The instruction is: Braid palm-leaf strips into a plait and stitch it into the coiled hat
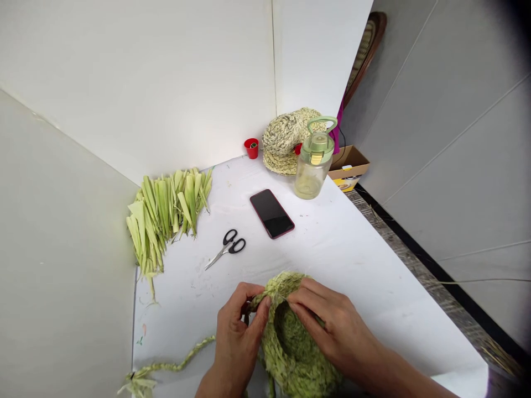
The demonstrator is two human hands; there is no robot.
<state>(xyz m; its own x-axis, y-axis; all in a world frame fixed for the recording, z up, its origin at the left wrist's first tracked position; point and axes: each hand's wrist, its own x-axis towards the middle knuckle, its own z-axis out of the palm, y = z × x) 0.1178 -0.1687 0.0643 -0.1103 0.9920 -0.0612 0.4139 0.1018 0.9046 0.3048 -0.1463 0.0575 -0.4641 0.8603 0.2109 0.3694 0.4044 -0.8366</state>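
A round green woven basket (305, 376) made of coiled plaited husk or leaf sits at the table's near edge, its hollow facing up. At its left rim my left hand (244, 323) pinches a green braided cord (182, 366) between thumb and fingers. This cord trails off to the left and ends in a tied, frayed tuft. Across the opening, my right hand (327, 315) is closed in a pinch at the upper rim. A fine pale strand seems to run between both hands' fingertips; what exactly the right fingers hold is too small to tell.
Black-handled scissors (229, 247) and a phone (272, 214) lie beyond the basket. Green husk strips (166, 207) are heaped at the left. Toward the back stand a red cup (251, 148), woven pieces (282, 138) and a bottle (312, 171). A cardboard box (352, 166) sits past the table's right edge.
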